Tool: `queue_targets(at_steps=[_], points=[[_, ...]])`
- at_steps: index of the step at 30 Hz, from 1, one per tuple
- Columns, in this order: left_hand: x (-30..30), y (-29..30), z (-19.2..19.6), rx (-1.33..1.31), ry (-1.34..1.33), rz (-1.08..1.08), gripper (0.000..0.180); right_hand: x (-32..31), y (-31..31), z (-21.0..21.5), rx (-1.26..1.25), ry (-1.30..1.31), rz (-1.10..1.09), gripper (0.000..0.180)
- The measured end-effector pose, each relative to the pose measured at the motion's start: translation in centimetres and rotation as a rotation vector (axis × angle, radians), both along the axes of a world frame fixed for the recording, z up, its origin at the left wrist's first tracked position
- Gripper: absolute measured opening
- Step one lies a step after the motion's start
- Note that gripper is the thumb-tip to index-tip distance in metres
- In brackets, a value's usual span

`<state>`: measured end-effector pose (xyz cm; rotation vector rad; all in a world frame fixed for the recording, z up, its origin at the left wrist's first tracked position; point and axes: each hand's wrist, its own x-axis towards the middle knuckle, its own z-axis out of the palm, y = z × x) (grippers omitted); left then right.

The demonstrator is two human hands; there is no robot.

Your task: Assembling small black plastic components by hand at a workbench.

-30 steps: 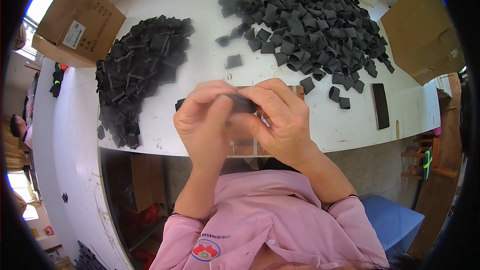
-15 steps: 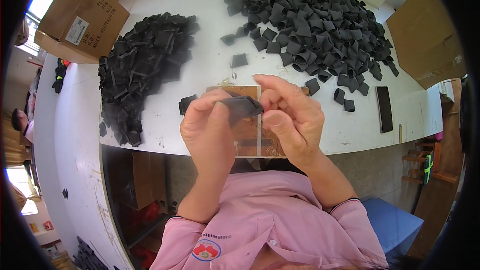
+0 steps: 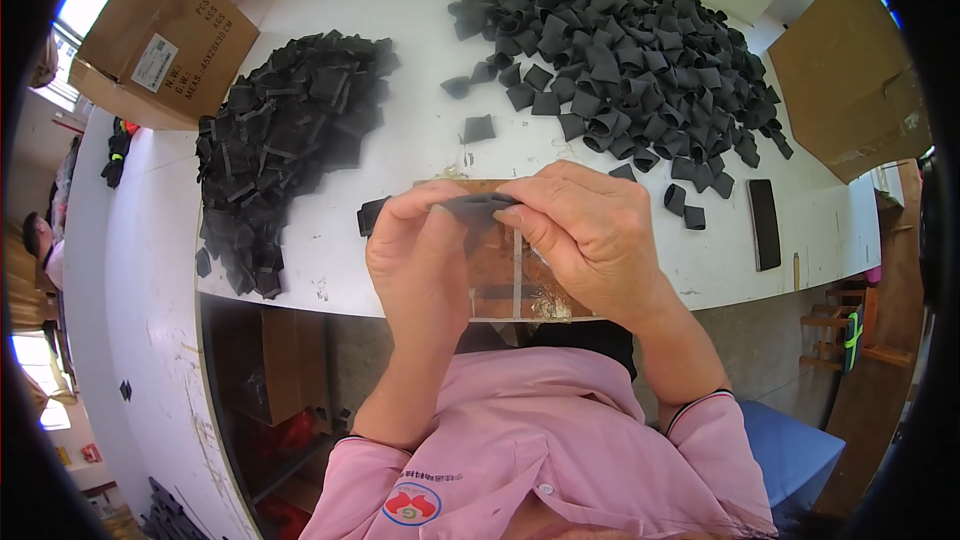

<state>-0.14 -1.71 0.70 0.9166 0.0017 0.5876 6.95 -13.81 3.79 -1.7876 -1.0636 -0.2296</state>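
Observation:
A dark grey fabric loop (image 3: 474, 208) is stretched between my two hands above a brown board (image 3: 490, 275) with a pale strip down it. My left hand (image 3: 415, 255) pinches its left end between thumb and fingers. At the other end, my right hand (image 3: 592, 235) grips the edge, thumb against fingertips. Part of the loop is hidden behind the fingers. Just left of my left hand lies a small black piece (image 3: 371, 217) on the table. One loose grey piece (image 3: 479, 128) rests beyond the board.
A big heap of dark grey fabric loops (image 3: 610, 50) fills the far right of the white table (image 3: 420, 90); a heap of flat black pieces (image 3: 290, 130) lies left. Cardboard boxes (image 3: 165, 35) stand at both sides. A phone (image 3: 764, 225) lies right, and a blue stool (image 3: 785, 445) stands below.
My right hand has moved left and in, its raised fingers now closed on the loop's right end. The left hand keeps its pinch and has barely moved.

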Motion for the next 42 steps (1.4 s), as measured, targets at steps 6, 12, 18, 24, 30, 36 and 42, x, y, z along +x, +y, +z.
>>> queue_targets(at_steps=[6, 12, 18, 24, 30, 36, 42], points=[[-0.2, 0.2, -1.0, -0.054, 0.011, -0.059, 0.011, 0.2, 0.2, -1.1, -0.066, -0.140, 0.002, 0.012], [0.1, 0.2, 0.5, 0.400, 0.034, 0.084, 0.016, -1.2, 0.8, -4.3, 0.224, -0.116, -0.104, 0.015], [0.4, 1.3, -0.6, 0.984, 0.031, 0.325, 0.017, -0.9, 0.4, -2.7, 0.048, -0.111, -0.094, 0.016], [0.1, 1.1, -2.1, 0.861, 0.212, 0.273, 0.009, 0.4, 0.2, -1.2, -0.130, -0.239, -0.057, 0.012], [2.2, 2.8, -6.5, 1.227, 0.439, 0.197, 0.027, 4.9, -1.6, -0.6, 0.292, 0.509, -0.232, 0.026], [4.2, 4.2, -11.4, 1.512, 0.715, 0.343, 0.018, -0.8, -2.8, -5.9, 0.064, 0.968, -0.079, 0.025], [2.6, 5.7, -8.2, 1.278, 0.332, 0.223, 0.013, -3.9, -2.2, -7.4, -0.166, 0.443, -0.074, 0.018]])
